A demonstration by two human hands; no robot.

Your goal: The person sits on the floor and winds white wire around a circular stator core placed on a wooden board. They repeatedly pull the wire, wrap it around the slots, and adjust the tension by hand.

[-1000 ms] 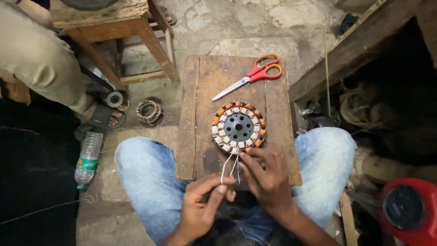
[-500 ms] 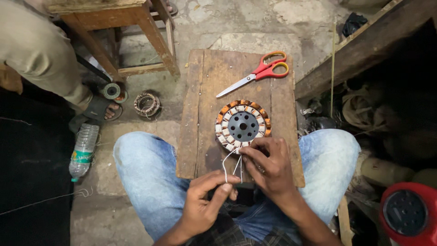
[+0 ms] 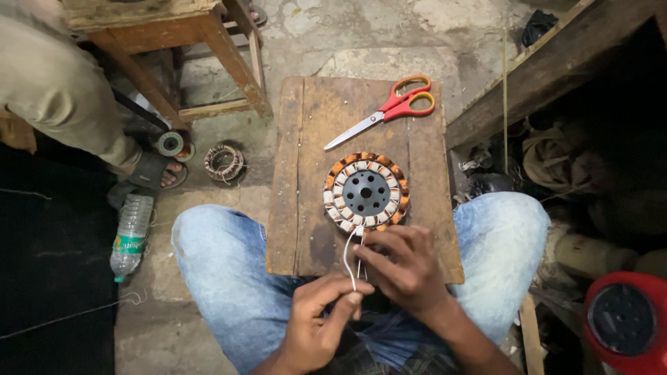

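Note:
A round motor stator with copper windings and a dark hub lies on a worn wooden board resting across my knees. White lead wires hang from its near edge. My left hand pinches the lower end of the wires between thumb and fingers. My right hand grips the same wires just below the stator, fingers curled around them. Red-and-orange scissors lie at the board's far edge, apart from both hands.
Another person's trousered leg and sandalled foot stand at the left by a wooden stool. A tape roll, a loose copper coil and a plastic bottle lie on the floor. A red round device sits at bottom right.
The view has shifted a little. My hands stay on the wires, with small finger movement just below the stator.

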